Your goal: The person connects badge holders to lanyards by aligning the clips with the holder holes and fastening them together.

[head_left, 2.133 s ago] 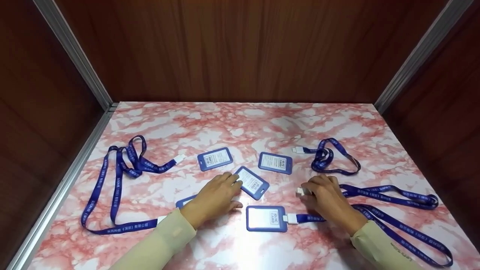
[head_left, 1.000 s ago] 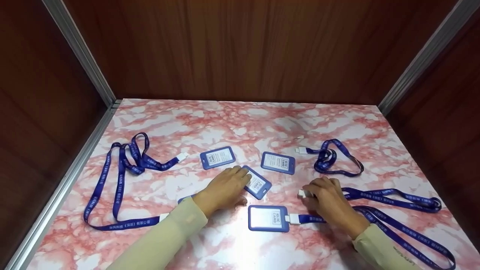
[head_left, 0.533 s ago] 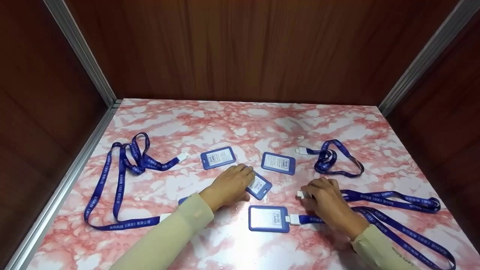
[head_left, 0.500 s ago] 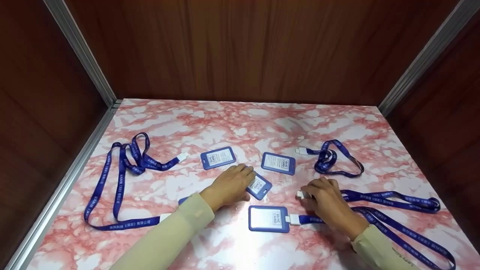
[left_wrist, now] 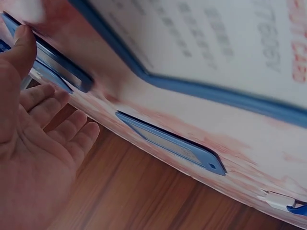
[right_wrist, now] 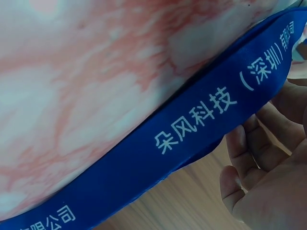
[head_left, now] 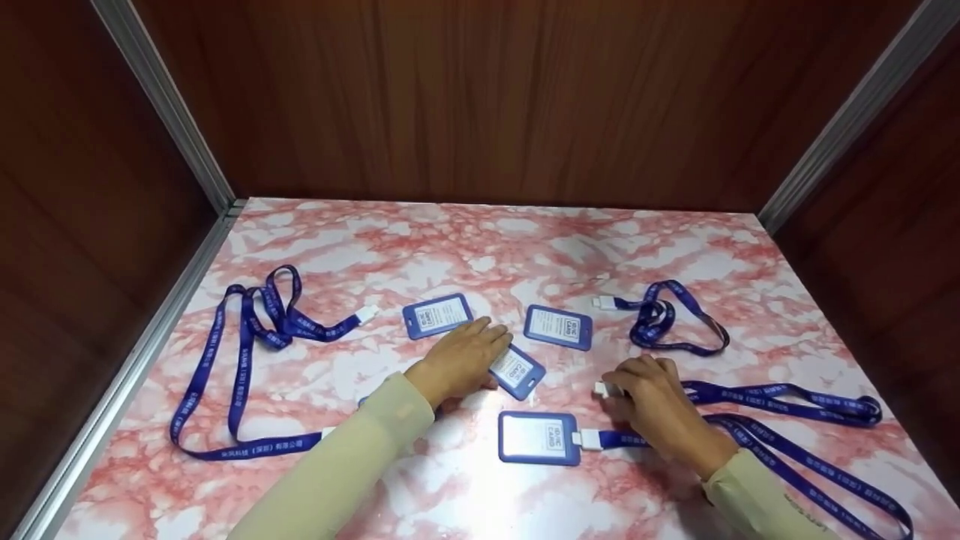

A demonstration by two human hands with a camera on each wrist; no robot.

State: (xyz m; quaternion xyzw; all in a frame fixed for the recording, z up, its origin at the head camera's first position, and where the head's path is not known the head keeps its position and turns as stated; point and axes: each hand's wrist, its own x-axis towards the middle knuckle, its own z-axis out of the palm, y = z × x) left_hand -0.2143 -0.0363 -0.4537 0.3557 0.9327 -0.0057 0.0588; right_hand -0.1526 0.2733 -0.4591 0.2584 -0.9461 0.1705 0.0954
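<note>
My left hand [head_left: 461,360] lies over the upper left end of a blue-framed ID badge holder [head_left: 521,373]. In the left wrist view its thumb [left_wrist: 24,45] is at that badge holder's edge, with the other fingers loosely extended. My right hand [head_left: 652,397] pinches a blue lanyard [head_left: 780,399] near its white clip [head_left: 602,388], which sticks out past the fingertips. Up close in the right wrist view, a printed lanyard strap [right_wrist: 192,120] runs past the fingers; the fingertips are partly hidden. Just below, another badge holder [head_left: 538,438] is joined to a lanyard's white clip [head_left: 590,439].
Two loose badge holders, one left [head_left: 439,315] and one right [head_left: 558,327], lie farther back. Another badge holder [left_wrist: 216,48] is mostly under my left sleeve. Lanyards lie at the left [head_left: 217,360] and back right [head_left: 679,319]. Brown walls [head_left: 480,97] border the marbled table [head_left: 480,247].
My left hand has slid right and slightly away, covering more of the middle badge holder's upper end. My right hand stays in place with the lanyard. The view has shifted slightly.
</note>
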